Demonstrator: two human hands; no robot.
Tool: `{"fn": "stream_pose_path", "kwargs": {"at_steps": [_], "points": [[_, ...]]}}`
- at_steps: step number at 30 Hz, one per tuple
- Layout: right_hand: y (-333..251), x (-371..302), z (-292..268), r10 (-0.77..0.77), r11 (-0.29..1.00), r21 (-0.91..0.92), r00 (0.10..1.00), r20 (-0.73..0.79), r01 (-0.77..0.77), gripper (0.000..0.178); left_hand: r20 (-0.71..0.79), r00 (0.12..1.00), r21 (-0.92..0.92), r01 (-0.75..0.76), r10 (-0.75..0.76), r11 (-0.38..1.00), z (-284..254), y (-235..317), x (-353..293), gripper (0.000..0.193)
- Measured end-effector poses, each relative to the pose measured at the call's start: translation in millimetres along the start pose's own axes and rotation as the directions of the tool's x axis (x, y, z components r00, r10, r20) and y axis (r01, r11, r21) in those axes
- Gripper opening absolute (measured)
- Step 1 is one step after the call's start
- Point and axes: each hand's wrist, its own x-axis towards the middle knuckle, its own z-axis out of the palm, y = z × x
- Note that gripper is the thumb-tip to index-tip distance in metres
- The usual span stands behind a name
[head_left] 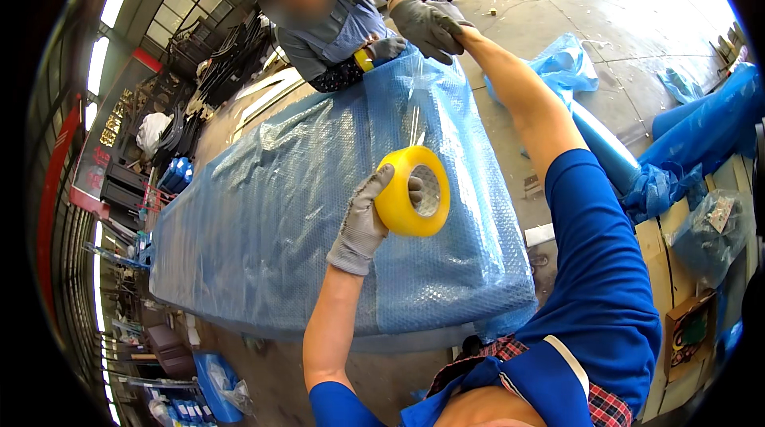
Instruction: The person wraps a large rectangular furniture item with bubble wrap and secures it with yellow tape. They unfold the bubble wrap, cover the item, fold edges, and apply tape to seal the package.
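My left hand (pixel 362 224), in a grey glove, is closed round a large roll of yellow packing tape (pixel 394 208), with fingertips showing through its core. The roll is held above a long, flat bundle in blue bubble wrap (pixel 279 220). A shiny clear strip (pixel 416 128) runs from near the roll toward the bundle's far end. My right arm stretches to that far end. There my gloved right hand (pixel 448 19) meets a co-worker's gloved hand (pixel 418 24); the two overlap, so my fingers are hidden. The co-worker's other gloved hand (pixel 386 47) rests by the wrap's far edge.
The co-worker (pixel 339 28) leans over the bundle's far end. Blue wrap rolls (pixel 701 124) and loose blue film (pixel 566 64) lie on the floor to the right. Boards and an open carton (pixel 689 335) are at the lower right. Dark metal parts (pixel 227 52) stand at the left.
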Motion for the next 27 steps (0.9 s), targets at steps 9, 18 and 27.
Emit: {"fn": "stream_pose_path", "kwargs": {"at_steps": [9, 18, 27], "points": [[28, -41, 29, 0.503, 0.746, 0.461, 0.860, 0.084, -0.481, 0.033, 0.079, 0.994, 0.052, 0.066, -0.070, 0.996, -2, -24, -23, 0.039], [52, -97, -33, 0.630, 0.452, 0.728, 0.762, 0.149, -0.516, 0.019, 0.059, 0.998, 0.220, -0.023, 0.010, 0.975, 14, 0, -20, 0.035], [21, -168, -83, 0.419, 0.341, 0.825, 0.858, 0.296, -0.451, 0.017, 0.107, 0.994, 0.140, -0.045, 0.030, 0.989, 17, 83, 33, 0.036]]}}
